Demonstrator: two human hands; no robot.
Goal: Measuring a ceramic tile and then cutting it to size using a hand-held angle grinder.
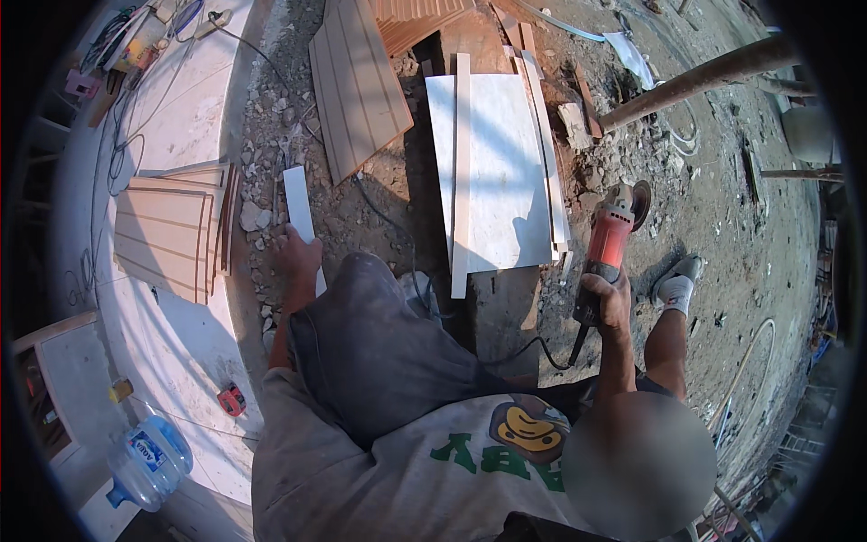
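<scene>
My right hand is wrapped round the dark rear body of a red angle grinder, held upright with its disc at the far right end. Its black cord hangs from the handle and loops left. At the left, beside my bent knee, my left hand is closed on a narrow white strip, with the fingers at its left edge. The strip's near end shows partly between hand and knee. Between the two hands lies a large white panel, with a long pale strip across its left part.
Grooved brown panels lie ahead; more brown panels are stacked on the left ledge. A red tape measure and a large water bottle are at lower left. A wooden pole slants in at far right over rubble.
</scene>
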